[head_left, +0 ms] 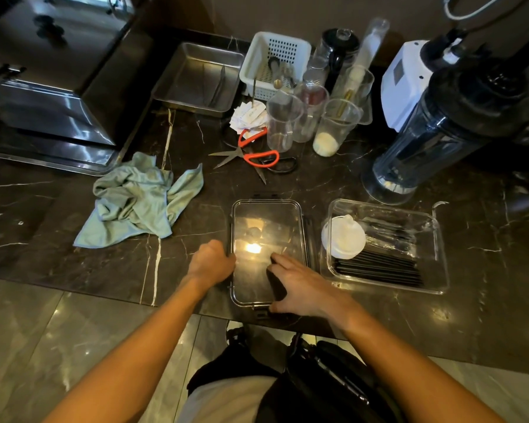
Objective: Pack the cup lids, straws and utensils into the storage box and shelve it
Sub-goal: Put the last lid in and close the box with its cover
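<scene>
A clear storage box (440, 239) stands on the dark marble counter at the right. Inside it lie white cup lids (344, 236), black straws (379, 267) and black utensils (388, 232). Its clear flat box lid (263, 221) with black latches lies on the counter just left of the box. My left hand (209, 261) grips the lid's left edge with curled fingers. My right hand (300, 285) lies across the lid's near right part, its fingers spread on top and the thumb at the near edge by a latch.
A crumpled green cloth (141, 199) lies to the left. Red-handled scissors (251, 154) and several clear cups (283, 123) stand behind the lid. A blender jug (425, 141), white basket (275, 62), steel tray (196, 77) and sink (43, 117) sit farther back.
</scene>
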Tool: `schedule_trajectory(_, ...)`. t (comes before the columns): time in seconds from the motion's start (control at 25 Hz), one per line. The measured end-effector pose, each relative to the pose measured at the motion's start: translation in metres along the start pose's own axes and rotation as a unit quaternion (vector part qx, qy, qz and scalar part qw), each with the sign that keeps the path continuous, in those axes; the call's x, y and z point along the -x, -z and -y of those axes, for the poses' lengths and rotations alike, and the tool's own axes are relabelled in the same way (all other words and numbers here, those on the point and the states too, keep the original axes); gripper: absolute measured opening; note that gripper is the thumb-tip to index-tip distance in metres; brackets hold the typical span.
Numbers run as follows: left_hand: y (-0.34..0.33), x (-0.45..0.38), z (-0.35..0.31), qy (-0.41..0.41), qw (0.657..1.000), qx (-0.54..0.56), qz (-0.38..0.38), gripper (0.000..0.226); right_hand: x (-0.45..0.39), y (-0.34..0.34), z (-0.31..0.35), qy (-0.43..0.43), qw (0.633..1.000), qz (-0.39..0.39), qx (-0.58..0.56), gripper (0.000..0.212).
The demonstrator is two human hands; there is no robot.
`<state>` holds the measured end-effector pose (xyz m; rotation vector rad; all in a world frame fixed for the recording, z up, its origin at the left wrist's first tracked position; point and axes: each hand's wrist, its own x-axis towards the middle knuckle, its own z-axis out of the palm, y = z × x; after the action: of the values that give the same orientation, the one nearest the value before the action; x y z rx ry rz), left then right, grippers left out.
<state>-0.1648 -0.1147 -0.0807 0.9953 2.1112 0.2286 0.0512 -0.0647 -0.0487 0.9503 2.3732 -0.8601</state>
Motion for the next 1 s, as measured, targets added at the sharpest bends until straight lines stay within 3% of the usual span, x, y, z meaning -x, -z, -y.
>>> schedule_trajectory(0.12, 0.020, 0.007, -0.001, -0.007, 0.998, 0.062, 0.028, 0.029, 0.005, -0.002, -0.004, 0.017, 1.000, -0.006, -0.019, 0.108)
schedule_trajectory(0.2, 0.042, 0.020, -0.010, -0.021, 0.984, 0.176, 0.014, 0.030, 0.013, 0.005, -0.004, 0.035, 0.998, -0.012, -0.057, 0.119)
schedule_trajectory(0.32, 0.073, 0.046, -0.057, -0.062, 0.921, 0.384, 0.001, 0.033, 0.027, 0.020, -0.002, 0.048, 0.985, -0.006, -0.165, 0.127)
schedule_trajectory(0.4, 0.086, 0.057, -0.091, -0.060, 0.872, 0.485, 0.019, 0.020, 0.034, 0.027, -0.002, 0.045, 0.963, -0.025, -0.266, 0.106)
schedule_trajectory(0.48, 0.091, 0.063, -0.116, -0.087, 0.841, 0.534, 0.022, 0.018, 0.042, 0.031, -0.001, 0.041, 0.926, -0.117, -0.357, 0.063)
schedule_trajectory(0.56, 0.092, 0.067, -0.132, -0.118, 0.808, 0.576, 0.033, 0.022, 0.051, 0.036, -0.002, 0.017, 0.866, -0.240, -0.439, 0.031)
schedule_trajectory(0.64, 0.089, 0.069, -0.147, -0.157, 0.788, 0.593, 0.055, 0.027, 0.066, 0.048, -0.011, -0.002, 0.796, -0.331, -0.507, 0.017)
schedule_trajectory(0.72, 0.081, 0.066, -0.160, -0.198, 0.812, 0.547, 0.040, 0.032, 0.083, 0.063, -0.029, -0.006, 0.726, -0.375, -0.577, 0.014)
schedule_trajectory(0.76, 0.075, 0.062, -0.167, -0.210, 0.832, 0.514, -0.007, 0.031, 0.092, 0.070, -0.041, -0.005, 0.700, -0.387, -0.601, 0.016)
schedule_trajectory(0.88, 0.052, 0.033, -0.168, -0.170, 0.862, 0.438, -0.190, 0.043, 0.119, 0.081, -0.084, -0.024, 0.669, -0.403, -0.624, 0.021)
schedule_trajectory(0.96, 0.035, 0.020, -0.163, -0.117, 0.897, 0.379, -0.196, 0.064, 0.135, 0.079, -0.110, -0.053, 0.655, -0.401, -0.638, 0.021)
schedule_trajectory(1.0, 0.027, 0.017, -0.163, -0.100, 0.918, 0.349, -0.157, 0.067, 0.142, 0.077, -0.123, -0.066, 0.648, -0.397, -0.647, 0.022)
